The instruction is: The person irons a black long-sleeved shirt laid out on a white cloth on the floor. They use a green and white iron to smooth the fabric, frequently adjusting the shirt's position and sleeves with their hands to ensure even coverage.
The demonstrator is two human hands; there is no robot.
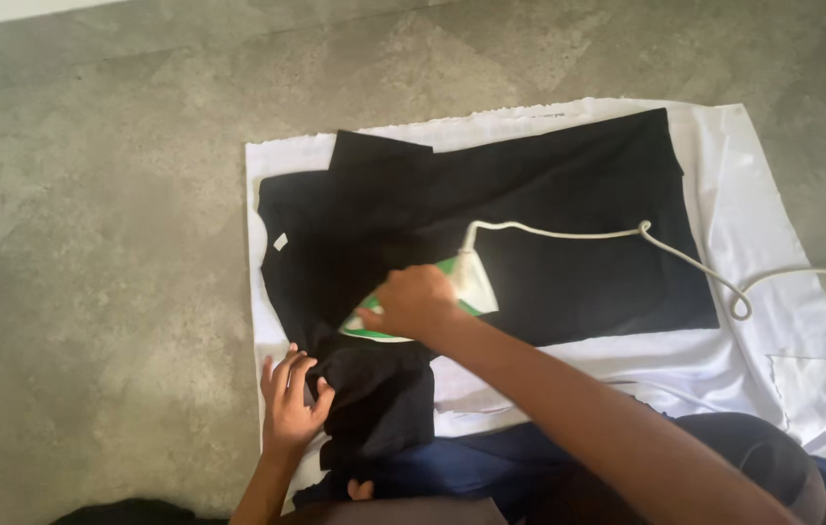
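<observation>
Left hand: my left hand (292,399) lies flat, fingers spread, pressing the sleeve of the black T-shirt (530,224) nearest me.
Right hand: my right hand (413,301) is wrapped tight around the handle of the green and white iron (476,287).
Iron: sole down on the shirt, nose toward the collar.
Cord: white cord (695,262) loops off across the shirt to my right.
Underlay: white cloth (773,292) beneath it all, on grey floor (92,243).
</observation>
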